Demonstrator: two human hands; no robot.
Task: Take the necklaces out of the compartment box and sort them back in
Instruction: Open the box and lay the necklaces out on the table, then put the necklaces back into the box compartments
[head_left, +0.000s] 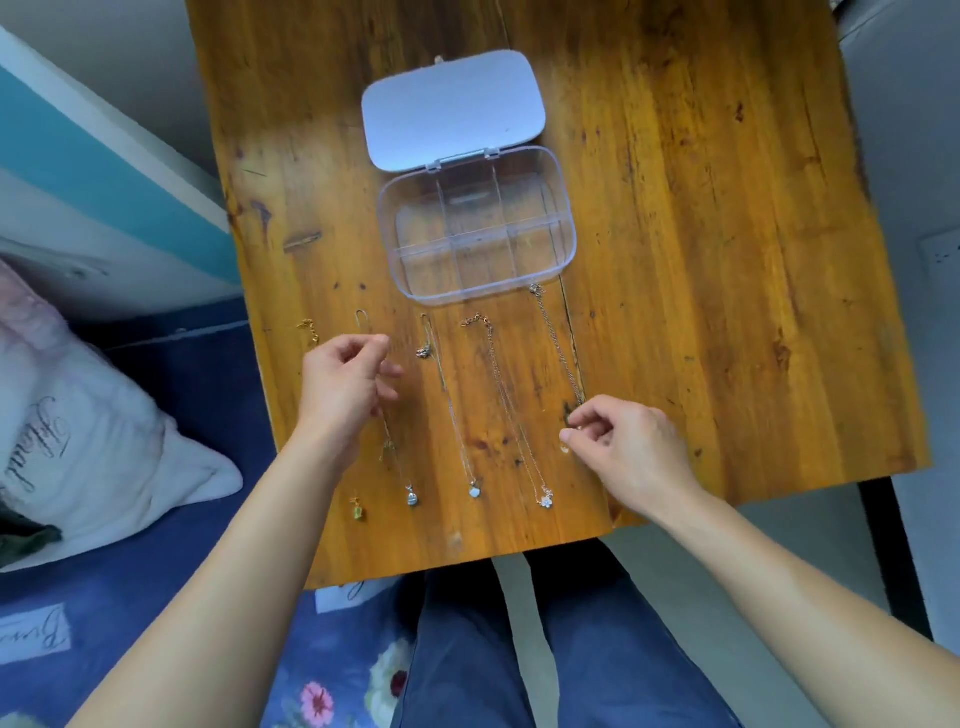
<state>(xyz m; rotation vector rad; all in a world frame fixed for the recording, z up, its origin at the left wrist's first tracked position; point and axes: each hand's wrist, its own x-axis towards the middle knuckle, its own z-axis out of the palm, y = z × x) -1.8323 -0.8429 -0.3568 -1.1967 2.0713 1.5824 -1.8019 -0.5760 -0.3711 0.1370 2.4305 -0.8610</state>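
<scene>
- The person's legs in blue trousers (467, 649) are nearest, and on the left is a bed (171, 582) with a blue flower cover and a pale pillow (104, 431).
- Both forearms reach over the near edge of the wooden surface (701, 260).
- Five necklaces lie on the surface in a row, all outside the box, with the chains running from near to far.
- From the left they are the green necklace (358, 512), the second necklace (412, 499), the heart necklace (475, 491), the flower necklace (545, 501) and the right chain (558, 353).
- The pendants of the first four are close to the near edge.
- The right hand (623, 441) is curled, and thumb and forefinger pinch the near end of the right chain.
- The left hand (345, 384) is curled above the line of the second necklace, with thumb and forefinger tips together. I cannot tell if it really holds the thin chain.
- Just beyond the far ends of the chains stands the clear box (385, 223), open, with six compartments in two rows.
- Its white lid (452, 109) lies folded back flat on the far side, joined by the hinge.
</scene>
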